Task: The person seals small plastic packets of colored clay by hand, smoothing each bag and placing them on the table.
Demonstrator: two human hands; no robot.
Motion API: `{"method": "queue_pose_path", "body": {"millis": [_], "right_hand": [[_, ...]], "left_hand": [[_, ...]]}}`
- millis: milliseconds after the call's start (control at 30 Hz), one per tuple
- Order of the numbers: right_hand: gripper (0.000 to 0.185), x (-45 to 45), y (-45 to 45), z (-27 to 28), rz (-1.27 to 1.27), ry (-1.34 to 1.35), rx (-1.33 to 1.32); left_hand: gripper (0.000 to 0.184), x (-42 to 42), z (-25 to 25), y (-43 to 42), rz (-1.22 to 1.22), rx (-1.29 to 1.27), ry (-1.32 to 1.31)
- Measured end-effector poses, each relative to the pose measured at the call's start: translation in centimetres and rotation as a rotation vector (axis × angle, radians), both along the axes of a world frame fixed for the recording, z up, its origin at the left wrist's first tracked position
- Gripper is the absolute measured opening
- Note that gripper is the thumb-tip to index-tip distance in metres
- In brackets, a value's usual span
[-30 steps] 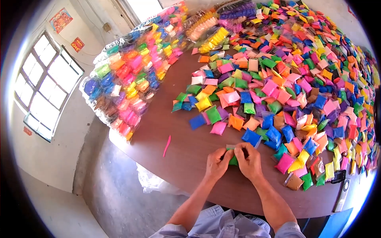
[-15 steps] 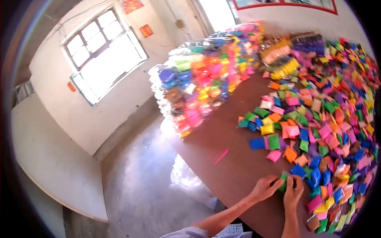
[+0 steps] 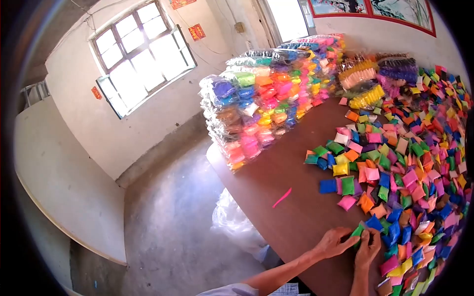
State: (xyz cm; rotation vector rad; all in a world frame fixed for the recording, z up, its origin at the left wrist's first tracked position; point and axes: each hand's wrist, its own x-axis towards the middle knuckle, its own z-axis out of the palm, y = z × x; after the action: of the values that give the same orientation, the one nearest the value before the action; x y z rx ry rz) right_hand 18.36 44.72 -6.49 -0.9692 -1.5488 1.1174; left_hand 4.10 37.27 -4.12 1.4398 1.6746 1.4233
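Observation:
Near the front edge of the brown table [image 3: 266, 177], my left hand [image 3: 336, 242] and my right hand [image 3: 368, 246] are together on a small green packet [image 3: 357, 230]. Fingers of both hands are closed on it. Beside them, to the right, lies a blue packet [image 3: 374, 223], part of a large spread of colourful small packets [image 3: 410, 177]. A thin pink strip [image 3: 282, 197] lies on the table to the left of the hands.
Clear bags of colourful packets [image 3: 266, 98] are stacked at the table's far left edge. Bundled packets [image 3: 368, 96] lie at the back. A clear plastic bag [image 3: 237, 224] is on the floor beside the table. A pale board [image 3: 69, 177] stands at left.
The camera view has swung left, so the table and hands appear farther right and lower. Both hands still hold the green packet.

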Motion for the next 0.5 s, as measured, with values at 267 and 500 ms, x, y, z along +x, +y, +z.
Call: {"method": "queue_pose_path", "body": {"millis": [267, 500], "right_hand": [[0.02, -0.4, -0.3, -0.2, 0.037, 0.05, -0.026], [0.015, -0.2, -0.6, 0.6, 0.093, 0.148, -0.188]], "left_hand": [[0.025, -0.1, -0.2, -0.2, 0.093, -0.186, 0.042], [0.026, 0.0, -0.6, 0.1, -0.015, -0.08, -0.25]]}}
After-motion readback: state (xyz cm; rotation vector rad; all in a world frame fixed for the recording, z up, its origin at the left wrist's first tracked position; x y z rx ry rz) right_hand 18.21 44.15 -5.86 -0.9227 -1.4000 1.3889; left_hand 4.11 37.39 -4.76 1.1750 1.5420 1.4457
